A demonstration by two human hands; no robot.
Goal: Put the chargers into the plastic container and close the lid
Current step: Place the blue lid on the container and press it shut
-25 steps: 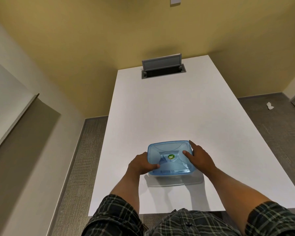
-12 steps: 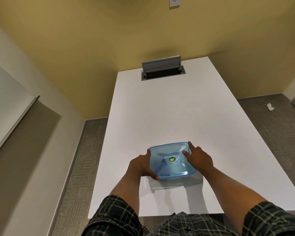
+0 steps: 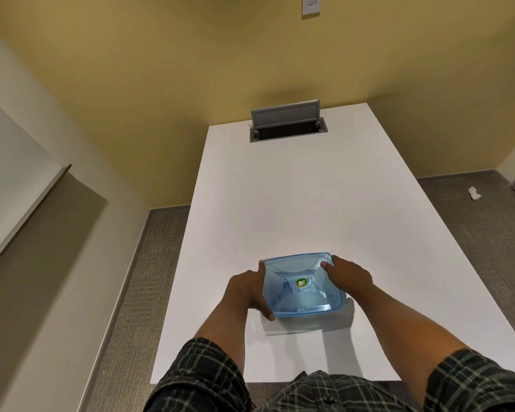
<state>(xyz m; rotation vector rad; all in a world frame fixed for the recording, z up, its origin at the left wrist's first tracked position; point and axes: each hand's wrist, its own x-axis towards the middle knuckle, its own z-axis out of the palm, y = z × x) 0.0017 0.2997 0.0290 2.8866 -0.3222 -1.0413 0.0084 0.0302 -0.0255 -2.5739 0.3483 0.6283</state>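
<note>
Two hands (image 3: 246,288) (image 3: 350,278) around lidded container (image 3: 302,285)

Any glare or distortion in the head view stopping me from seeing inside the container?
Head view: sharp, evenly lit, no strong glare; soft shadow falls on the table toward the person. Wide-angle bending stretches the walls. The translucent blue lid, held by the left hand and right hand, tints everything, so the contents cannot be made out.

Container (image 3: 302,315): clear plastic, rectangular with rounded corners, near the table's near edge, only its front wall showing below the lid. Lid (image 3: 301,285): translucent blue, moulded panels, small round green-and-yellow sticker (image 3: 303,283) at centre; sits on the container, tilted, near edge lower. Chargers not discernible through the lid.
</note>
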